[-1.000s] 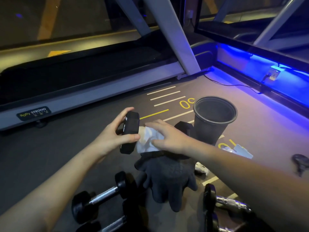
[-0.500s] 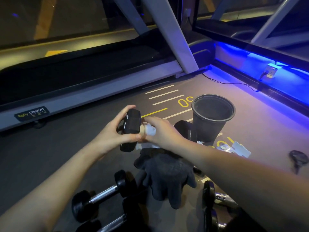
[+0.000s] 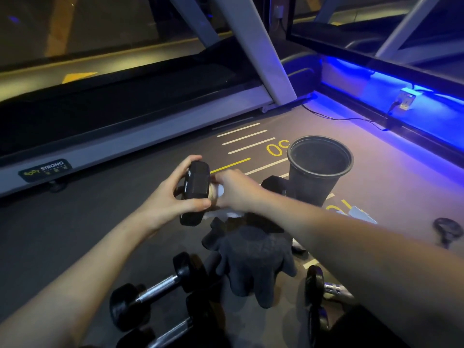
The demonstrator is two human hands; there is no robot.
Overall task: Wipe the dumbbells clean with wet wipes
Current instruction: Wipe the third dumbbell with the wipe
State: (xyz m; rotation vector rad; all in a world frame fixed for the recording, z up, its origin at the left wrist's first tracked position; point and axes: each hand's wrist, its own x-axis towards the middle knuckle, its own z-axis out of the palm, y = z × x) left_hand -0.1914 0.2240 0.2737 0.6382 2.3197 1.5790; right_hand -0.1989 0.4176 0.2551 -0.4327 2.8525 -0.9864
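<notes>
I see the left hand (image 3: 165,197) gripping the hex dumbbell (image 3: 197,194) head; the right hand (image 3: 238,190) wraps the wet wipe (image 3: 220,190) round its mostly hidden handle.

L hand (image 3: 173,197) grips the black hex dumbbell head (image 3: 195,193), thumb underneath, fingers over top. R hand (image 3: 237,190) curled round the white wet wipe (image 3: 220,190) on the handle. Both forearms reach fwd.
</notes>
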